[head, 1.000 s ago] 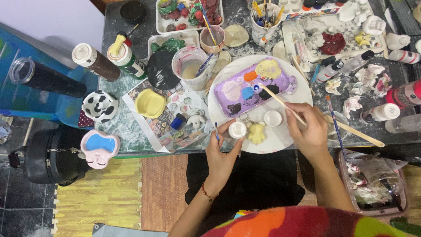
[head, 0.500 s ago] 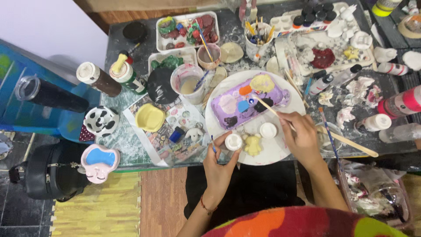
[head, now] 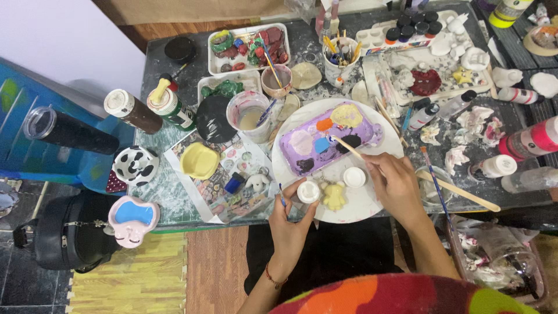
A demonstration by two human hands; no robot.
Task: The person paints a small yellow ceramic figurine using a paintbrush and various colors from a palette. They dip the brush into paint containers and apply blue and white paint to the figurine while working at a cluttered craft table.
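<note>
Between both hands, a pale yellow figurine lies on a plate.

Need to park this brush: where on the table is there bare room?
Bare plate rim right of the small white cap, under the right hand. Some tabletop between the cow-print cup and yellow dish. Crowded: the far trays and everything right of the plate. Left hand holds a white pot.

Two bare forearms rise from the bottom of the frame, with no sleeves. The left hand has a thin red-orange string bracelet at the wrist. The right hand wears nothing. At bottom centre, a bright garment in red, orange and lime-green patches; above it, dark clothing.
</note>
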